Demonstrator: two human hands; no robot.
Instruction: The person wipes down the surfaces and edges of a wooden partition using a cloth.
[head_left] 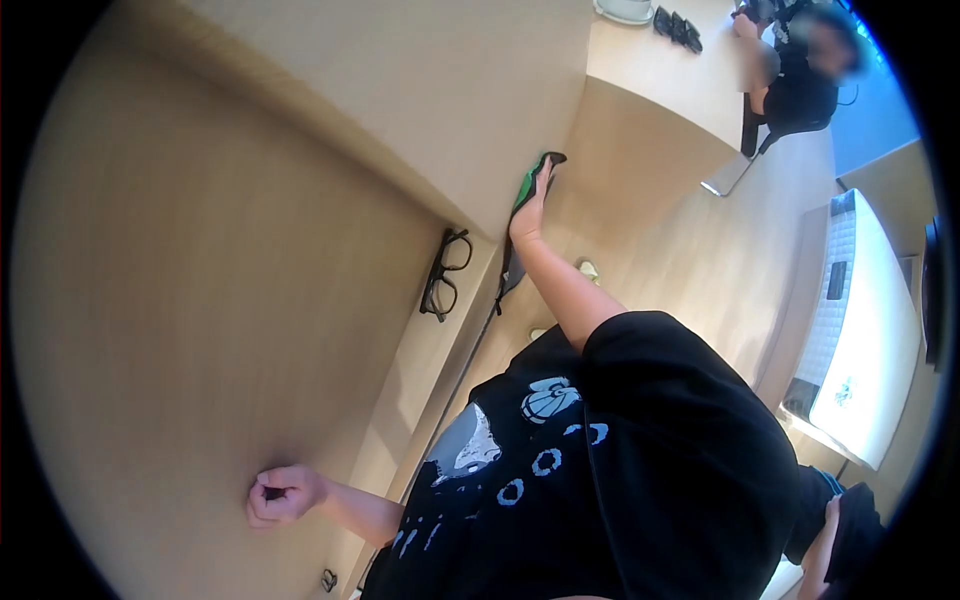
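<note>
My left hand (287, 495) is curled into a fist over the pale wooden tabletop (200, 300). A dark gap shows between its fingers, and I cannot make out whether anything is in it. Beyond the table's edge, my right hand (533, 210) holds a green and black thing (526, 187) that looks soft, with a dark part and a thin cord hanging by the wrist. Its exact kind does not show. Black-framed glasses (447, 275) rest near the table's edge, between my two hands and nearer the right one.
Another person (800, 95) sits at a second desk (690, 90) holding several small dark objects (678, 30). A further person's arm (822, 550) shows at lower right. Pale footwear (588, 270) is on the floor. A large white panel (870, 340) stands at right.
</note>
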